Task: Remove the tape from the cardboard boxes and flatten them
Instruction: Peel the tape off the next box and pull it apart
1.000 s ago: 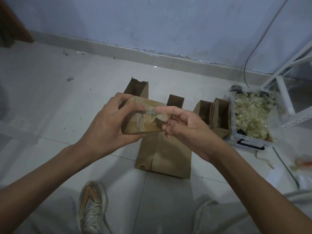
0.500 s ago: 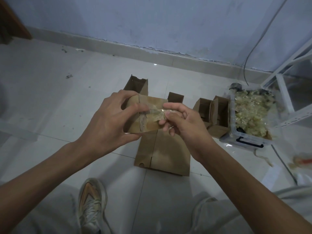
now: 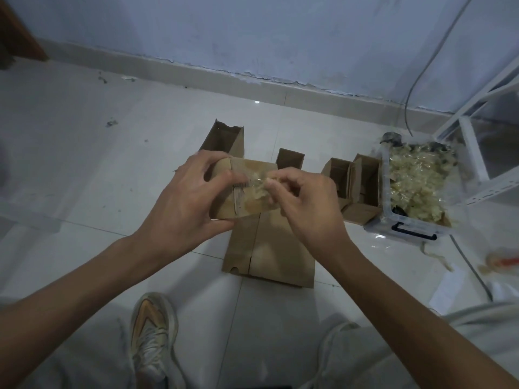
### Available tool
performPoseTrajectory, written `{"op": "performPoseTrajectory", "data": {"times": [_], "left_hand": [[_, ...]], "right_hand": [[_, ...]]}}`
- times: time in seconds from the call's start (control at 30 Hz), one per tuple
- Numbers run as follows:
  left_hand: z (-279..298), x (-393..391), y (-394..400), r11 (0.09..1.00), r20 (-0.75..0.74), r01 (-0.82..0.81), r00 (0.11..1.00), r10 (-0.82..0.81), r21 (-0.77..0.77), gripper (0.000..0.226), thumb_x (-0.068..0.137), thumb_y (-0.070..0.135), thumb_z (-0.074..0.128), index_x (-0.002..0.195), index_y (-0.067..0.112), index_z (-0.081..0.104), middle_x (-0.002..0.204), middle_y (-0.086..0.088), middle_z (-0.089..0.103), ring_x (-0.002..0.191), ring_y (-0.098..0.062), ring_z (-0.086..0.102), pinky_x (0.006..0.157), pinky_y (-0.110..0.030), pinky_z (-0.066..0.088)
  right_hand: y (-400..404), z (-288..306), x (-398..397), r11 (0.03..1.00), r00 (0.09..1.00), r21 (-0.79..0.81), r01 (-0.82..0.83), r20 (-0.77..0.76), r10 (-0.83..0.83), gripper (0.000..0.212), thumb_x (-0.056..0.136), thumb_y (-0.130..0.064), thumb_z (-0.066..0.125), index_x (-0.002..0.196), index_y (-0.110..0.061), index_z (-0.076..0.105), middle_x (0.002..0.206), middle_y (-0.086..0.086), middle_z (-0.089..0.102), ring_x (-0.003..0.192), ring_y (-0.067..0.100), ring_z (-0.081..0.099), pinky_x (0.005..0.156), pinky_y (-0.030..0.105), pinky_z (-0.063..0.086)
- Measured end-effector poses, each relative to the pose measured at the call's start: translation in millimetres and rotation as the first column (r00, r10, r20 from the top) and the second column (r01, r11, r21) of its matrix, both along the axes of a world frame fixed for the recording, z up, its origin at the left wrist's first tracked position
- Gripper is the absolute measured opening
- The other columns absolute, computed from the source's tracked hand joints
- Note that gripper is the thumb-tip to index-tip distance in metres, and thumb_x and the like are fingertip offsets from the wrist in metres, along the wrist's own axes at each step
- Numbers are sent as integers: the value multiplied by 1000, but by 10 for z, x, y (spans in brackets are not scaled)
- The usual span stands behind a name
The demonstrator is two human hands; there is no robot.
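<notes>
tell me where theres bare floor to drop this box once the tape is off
Bare tile lies left of the flattened cardboard and the upright box, out toward the wall. The right is crowded: open boxes packed against the plastic bin full of tape scraps, then a cable and litter.

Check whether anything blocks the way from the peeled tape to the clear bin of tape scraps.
Nothing visible blocks it. The right hand pinches the tape on the box held by the left hand; the open bin sits to the right, beyond low cardboard boxes.
</notes>
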State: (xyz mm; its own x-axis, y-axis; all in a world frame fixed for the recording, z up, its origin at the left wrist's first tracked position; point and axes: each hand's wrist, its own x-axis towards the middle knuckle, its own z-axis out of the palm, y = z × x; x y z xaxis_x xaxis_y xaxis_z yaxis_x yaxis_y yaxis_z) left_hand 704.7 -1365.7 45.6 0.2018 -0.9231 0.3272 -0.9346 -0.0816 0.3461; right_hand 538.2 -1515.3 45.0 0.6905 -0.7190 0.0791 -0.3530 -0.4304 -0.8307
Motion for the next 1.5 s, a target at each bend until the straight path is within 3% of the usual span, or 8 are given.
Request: {"op": "performPoseTrajectory", "data": {"times": [0.17, 0.4, 0.53, 0.73, 0.93, 1.1, 1.23, 1.5], "left_hand": [[-18, -4, -13, 999, -102, -34, 994, 34, -7, 70, 68, 35, 91, 129, 25, 58, 134, -3, 45, 121, -22, 48, 86, -45, 57], [-38, -75, 26, 996, -139, -80, 987, 76, -26, 65, 70, 51, 75, 125, 23, 51, 126, -5, 42, 112, -19, 45, 90, -50, 49], [-60, -67, 32, 996, -149, -79, 986, 72, -42, 66, 78, 74, 65, 121, 27, 51, 124, -4, 45, 110, -19, 49, 82, -43, 52], [-91, -96, 28, 999, -47, -30, 998, 28, -41, 71, 78, 75, 66, 121, 20, 55, 125, -9, 47, 108, -18, 47, 84, -40, 47], [-24, -43, 23, 997, -107, -1, 994, -7, -78, 67, 78, 70, 71, 120, 19, 57, 123, -4, 48, 104, -10, 44, 85, -40, 47], [-4, -2, 29, 996, -162, -7, 987, -8, -90, 67, 77, 67, 73, 120, 19, 56, 124, -3, 46, 108, -20, 53, 78, -47, 57], [-46, -45, 34, 998, -127, -9, 992, 2, -57, 68, 76, 70, 71, 122, 23, 51, 129, -4, 43, 111, -20, 51, 78, -41, 57], [-59, 9, 48, 997, -39, -45, 998, 43, -61, 70, 76, 71, 69, 120, 19, 55, 126, -8, 47, 106, -20, 50, 79, -39, 50]], "right_hand": [[8, -1, 18, 969, 996, 231, -85, 47, 76, 28, 108, -31, 55, 107, -17, 79, 82, -4, 74, 68, 7, 64, 59, 17, 48], [40, 69, 26, 851, 997, 524, -47, 72, 11, 18, 99, -25, 71, 113, -15, 75, 94, 6, 77, 69, 8, 68, 55, 21, 52], [79, 98, 31, 821, 999, 570, -34, 38, 15, 21, 92, -27, 78, 106, -11, 76, 88, 11, 78, 68, 10, 67, 56, 22, 53], [83, 108, 13, 812, 998, 584, -8, -48, 44, 16, 92, -22, 79, 95, -6, 76, 73, 11, 71, 59, 13, 58, 55, 19, 51], [-148, 83, -80, 437, 997, 896, -76, 69, 31, 14, 95, -9, 63, 81, -6, 62, 67, 5, 56, 56, 10, 48, 52, 16, 45], [-129, 56, -69, 681, 999, 732, 5, -31, 27, 7, 96, -12, 65, 90, -8, 63, 63, 3, 56, 54, 11, 46, 51, 22, 40], [76, 63, 10, 943, 997, 324, 76, -10, -77, 13, 94, -18, 74, 91, -14, 62, 71, -2, 66, 58, 1, 59, 53, 19, 51], [14, 137, 38, 750, 982, 635, -183, 157, 107, 27, 99, -17, 69, 112, 6, 65, 83, 10, 74, 62, 16, 62, 53, 23, 51]]}}
